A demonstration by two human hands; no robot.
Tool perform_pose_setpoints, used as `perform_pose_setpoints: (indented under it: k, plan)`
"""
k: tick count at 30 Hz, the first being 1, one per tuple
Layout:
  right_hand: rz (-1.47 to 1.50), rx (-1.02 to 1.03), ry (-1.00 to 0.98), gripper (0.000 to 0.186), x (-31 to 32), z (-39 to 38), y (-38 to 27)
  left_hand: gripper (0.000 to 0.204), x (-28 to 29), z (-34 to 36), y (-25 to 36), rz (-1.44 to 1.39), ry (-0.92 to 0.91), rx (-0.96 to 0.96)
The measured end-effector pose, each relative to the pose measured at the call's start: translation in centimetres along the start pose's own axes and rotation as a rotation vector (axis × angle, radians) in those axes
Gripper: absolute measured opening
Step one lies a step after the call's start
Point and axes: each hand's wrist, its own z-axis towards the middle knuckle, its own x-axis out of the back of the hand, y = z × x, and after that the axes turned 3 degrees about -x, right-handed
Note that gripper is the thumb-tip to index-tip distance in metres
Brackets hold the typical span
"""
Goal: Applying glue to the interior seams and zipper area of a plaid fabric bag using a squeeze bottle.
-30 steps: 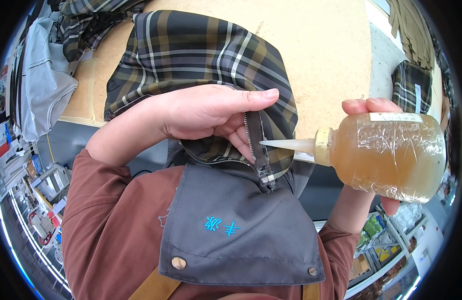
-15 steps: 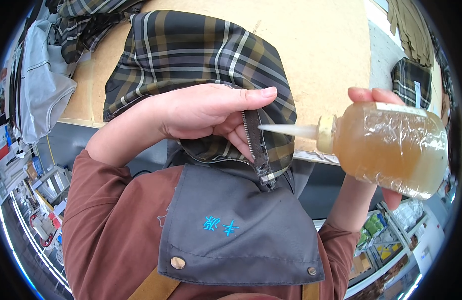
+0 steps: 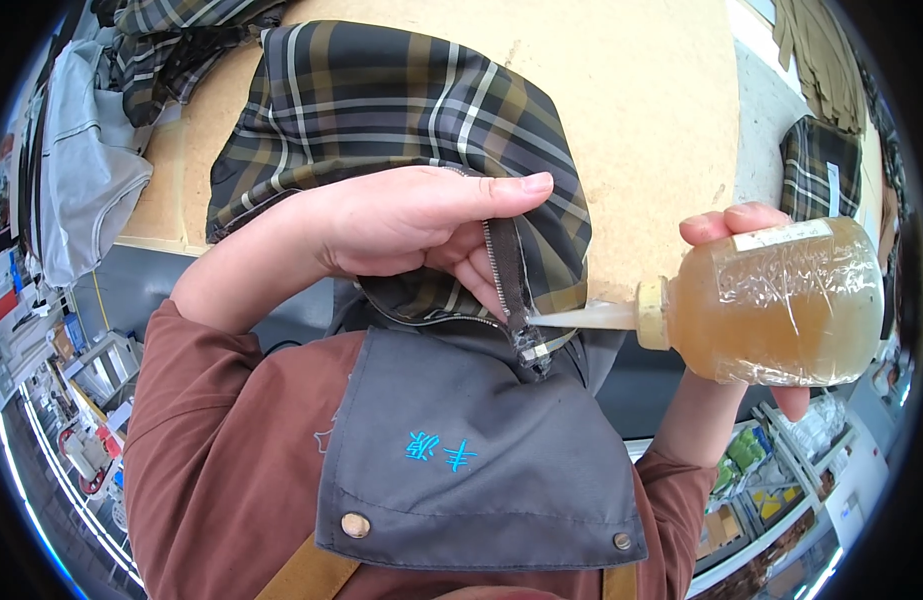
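A dark plaid fabric piece (image 3: 381,110) with a zipper lies over the table's near edge and hangs toward me. My left hand (image 3: 411,222) grips its zippered edge, thumb stretched out on top and fingers curled under the fabric. From that hand the dark zipper tape (image 3: 508,262) runs down toward my apron, its lower end frayed and shiny. My right hand (image 3: 733,222) is wrapped round a clear squeeze bottle (image 3: 781,310) of amber liquid, tipped on its side. The bottle's thin pale nozzle (image 3: 586,318) points left, its tip at the lower part of the tape; whether they touch I cannot tell.
A tan work table (image 3: 641,110) spreads ahead. More plaid cloth (image 3: 166,75) and a light grey garment (image 3: 86,170) are piled at the left. At the far right lie a folded plaid piece (image 3: 821,165) and brown cloth (image 3: 821,50). My grey apron (image 3: 481,460) sits close below the zipper.
The bottle in my right hand has come down and rolled slightly, so its nozzle tip has slid from mid-tape to near the lower end. My left hand has stayed put.
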Motion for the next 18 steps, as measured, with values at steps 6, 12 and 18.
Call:
perform_pose_setpoints:
  k: [6,12,18]
  plan:
    - [0.139,0.042,0.204,0.106,0.2,-0.4,0.3,0.062,0.1,0.0,-0.3,0.015,-0.012,-0.013]
    - [-0.204,0.115,0.215,0.105,0.7,0.2,1.4,0.073,0.2,0.0,0.1,0.039,-0.027,-0.057]
    - [-0.206,0.004,0.752,0.096,-1.4,0.4,0.4,0.067,0.1,-0.2,0.5,-0.001,0.025,-0.084]
